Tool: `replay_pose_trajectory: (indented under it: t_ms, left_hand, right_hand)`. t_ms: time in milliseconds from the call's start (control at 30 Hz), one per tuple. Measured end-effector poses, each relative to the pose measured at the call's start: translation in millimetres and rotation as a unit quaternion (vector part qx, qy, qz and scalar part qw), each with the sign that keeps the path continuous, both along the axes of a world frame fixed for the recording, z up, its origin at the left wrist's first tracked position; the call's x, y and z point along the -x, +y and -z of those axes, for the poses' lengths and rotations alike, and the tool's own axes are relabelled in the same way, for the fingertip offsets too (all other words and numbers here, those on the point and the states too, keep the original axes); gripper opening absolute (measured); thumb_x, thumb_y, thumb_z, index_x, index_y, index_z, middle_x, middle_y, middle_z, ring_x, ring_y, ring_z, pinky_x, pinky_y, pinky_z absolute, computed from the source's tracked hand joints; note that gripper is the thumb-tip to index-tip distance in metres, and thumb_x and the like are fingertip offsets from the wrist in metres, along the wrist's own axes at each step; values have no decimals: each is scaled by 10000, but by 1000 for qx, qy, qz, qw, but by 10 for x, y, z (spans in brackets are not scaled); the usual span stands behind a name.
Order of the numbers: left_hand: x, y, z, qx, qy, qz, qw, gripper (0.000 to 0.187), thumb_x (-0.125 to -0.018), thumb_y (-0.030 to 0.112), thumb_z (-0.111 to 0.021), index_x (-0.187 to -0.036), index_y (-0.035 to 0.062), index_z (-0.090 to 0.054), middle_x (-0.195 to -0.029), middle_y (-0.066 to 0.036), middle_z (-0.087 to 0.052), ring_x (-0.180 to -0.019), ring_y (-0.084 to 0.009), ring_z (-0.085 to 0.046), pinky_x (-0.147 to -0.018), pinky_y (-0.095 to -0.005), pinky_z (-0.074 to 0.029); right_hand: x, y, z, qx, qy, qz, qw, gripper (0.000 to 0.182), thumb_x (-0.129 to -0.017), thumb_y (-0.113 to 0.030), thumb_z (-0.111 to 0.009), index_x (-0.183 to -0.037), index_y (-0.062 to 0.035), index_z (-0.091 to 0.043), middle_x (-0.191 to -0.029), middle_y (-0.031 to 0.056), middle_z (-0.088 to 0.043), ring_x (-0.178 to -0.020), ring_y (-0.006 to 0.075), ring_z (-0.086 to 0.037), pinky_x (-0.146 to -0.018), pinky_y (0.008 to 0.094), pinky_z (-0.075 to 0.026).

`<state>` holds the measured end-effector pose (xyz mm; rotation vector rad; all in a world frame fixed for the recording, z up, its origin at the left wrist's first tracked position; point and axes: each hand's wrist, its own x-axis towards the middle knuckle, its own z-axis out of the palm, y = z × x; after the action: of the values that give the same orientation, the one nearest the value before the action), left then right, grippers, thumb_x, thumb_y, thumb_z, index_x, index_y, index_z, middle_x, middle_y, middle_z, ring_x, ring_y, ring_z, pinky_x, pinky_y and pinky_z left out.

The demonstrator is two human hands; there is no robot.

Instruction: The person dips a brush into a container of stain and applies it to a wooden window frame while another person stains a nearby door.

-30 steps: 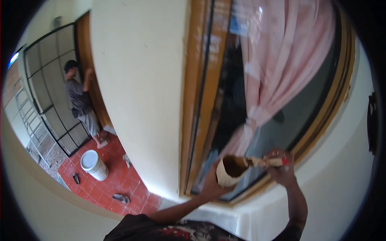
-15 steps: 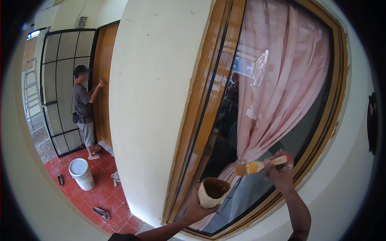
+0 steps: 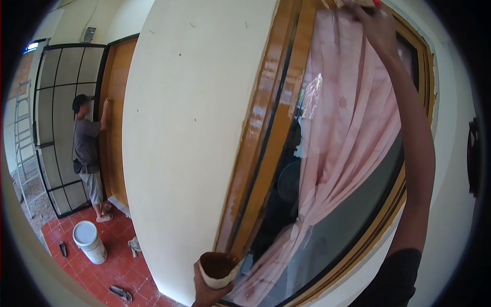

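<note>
My left hand [image 3: 207, 292] is wrapped round a pale cup [image 3: 219, 281] with brown liquid inside, held low by the window's bottom left corner. High up, at the top edge of the view, my right hand [image 3: 377, 28] grips a paintbrush [image 3: 364, 2]. Only part of its handle, with a red end, shows; the bristles are hard to make out. The brush is by the upper part of the brown wooden window frame [image 3: 280, 110], whose left side looks glossy and wet. Behind the glass hangs a pink curtain [image 3: 342, 112], tied to one side.
A cream wall [image 3: 179, 153] stands left of the window. Further left, a person [image 3: 87, 148] faces a wooden door [image 3: 117, 123]. A lidded white bucket [image 3: 91, 244], sandals [image 3: 120, 293] and a rag [image 3: 134, 246] are on red tiles [image 3: 102, 276]. A ladder [image 3: 23, 143] leans beyond.
My right hand has risen with the paintbrush from the lower middle of the window to its top. The cup in my left hand is lower and further left in view.
</note>
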<state>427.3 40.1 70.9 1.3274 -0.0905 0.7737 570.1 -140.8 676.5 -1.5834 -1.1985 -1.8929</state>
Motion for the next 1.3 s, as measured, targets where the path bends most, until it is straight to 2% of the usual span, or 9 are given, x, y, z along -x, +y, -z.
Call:
replay_pose_trajectory:
  t_ms: [33, 133, 200, 533, 733, 867, 1000, 1100, 1300]
  left_hand:
    - [-9, 152, -36, -3, -7, 3, 1000, 903, -629, 102, -870, -1345, 17, -325, -1261, -148, -522, -1177, -245, -568, -1015, -404, -462]
    - [37, 634, -22, -31, 40, -125, 991, 954, -647, 183, -916, -1407, 36, -358, -1247, -171, -554, -1147, -305, -576, -970, -436, -484]
    - [19, 804, -85, -55, 70, -180, 980, 942, -647, 177, -911, -1397, 28, -362, -1237, -169, -555, -1139, -299, -573, -970, -429, -482]
    - [-189, 1090, 32, 19, 48, -122, 991, 922, -662, 202, -908, -1395, 41, -372, -1253, -146, -539, -1157, -285, -549, -984, -423, -460]
    - [-282, 1221, 59, -16, 74, -151, 986, 951, -642, 188, -916, -1405, 37, -369, -1262, -156, -538, -1158, -291, -551, -988, -429, -461]
    - [-345, 1292, 45, -15, 80, -154, 985, 968, -636, 177, -918, -1415, 36, -360, -1261, -164, -539, -1162, -300, -548, -992, -434, -461]
    - [-401, 1328, 73, -6, 84, -165, 983, 970, -648, 173, -917, -1420, 33, -347, -1271, -164, -526, -1172, -301, -537, -1000, -432, -452]
    - [-438, 1345, 144, 8, 67, -163, 984, 974, -659, 173, -916, -1427, 31, -335, -1279, -163, -516, -1174, -296, -530, -1005, -430, -444]
    - [-381, 1413, -36, 3, 62, -201, 978, 979, -671, 158, -909, -1440, 23, -318, -1282, -168, -511, -1178, -296, -525, -1012, -430, -437]
  right_hand:
    - [58, 264, -113, -21, -43, -67, 997, 151, -922, -214, -739, -1011, -95, -768, -892, 97, -746, -815, 140, -679, -740, 303, -538]
    - [72, 690, -420, -6, 23, -82, 996, 167, -910, -189, -746, -1003, -51, -751, -849, 93, -737, -749, 143, -644, -703, 322, -526]
    - [-46, 865, -632, 49, -141, 29, 988, 147, -903, -134, -730, -982, -10, -736, -803, 76, -723, -712, 140, -625, -681, 329, -513]
    - [-278, 1127, -957, 106, -186, 116, 970, 172, -886, -156, -733, -917, 12, -713, -737, 118, -687, -651, 183, -578, -656, 363, -490]
    - [132, 1151, -489, 106, -40, 169, 979, 222, -910, -217, -744, -864, -4, -707, -740, 70, -683, -659, 123, -560, -630, 320, -484]
    - [164, 1084, -679, 100, -41, 137, 985, 253, -920, -238, -747, -851, -2, -689, -746, 15, -669, -674, 96, -562, -619, 293, -480]
    - [23, 1186, -900, 55, -6, 170, 984, 224, -919, -207, -746, -841, -6, -686, -738, 16, -665, -682, 93, -573, -627, 296, -485]
    - [-131, 1219, -1147, 52, -10, 104, 993, 233, -929, -213, -729, -851, 4, -695, -751, 37, -684, -692, 108, -584, -637, 304, -487]
    - [-408, 1301, -1710, 24, -250, 167, 954, 161, -893, -152, -722, -912, 8, -720, -802, 137, -712, -680, 154, -601, -666, 340, -501]
